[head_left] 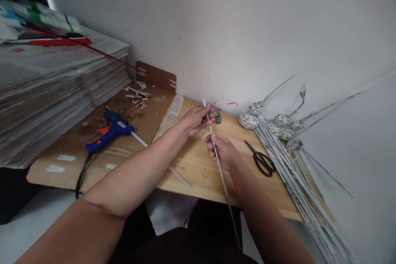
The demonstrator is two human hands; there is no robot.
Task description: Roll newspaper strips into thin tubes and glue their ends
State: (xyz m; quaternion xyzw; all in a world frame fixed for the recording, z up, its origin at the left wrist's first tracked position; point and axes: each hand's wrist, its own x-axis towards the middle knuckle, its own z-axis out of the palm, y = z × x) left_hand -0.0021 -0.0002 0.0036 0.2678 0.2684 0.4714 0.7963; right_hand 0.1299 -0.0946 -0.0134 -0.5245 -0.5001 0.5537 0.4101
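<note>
A thin paper stick (220,170) is slanting over the wooden tabletop (192,159) and past its near edge, the left hand (198,121) pinching it near the upper tip, the right hand (223,150) clasping it just below. Behind the left hand a small grey lump (218,118) is sitting, too hidden for me to make out. Black scissors (256,154) are lying to the right beside a bundle of paper sticks (286,173), and a blue glue gun (111,133) is resting on cardboard (68,145) to the left.

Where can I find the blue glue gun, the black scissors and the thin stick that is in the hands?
Blue glue gun (109,136): head view, on its handle.
Black scissors (256,155): head view, near the pivot.
Thin stick (220,171): head view, along its shaft.
</note>
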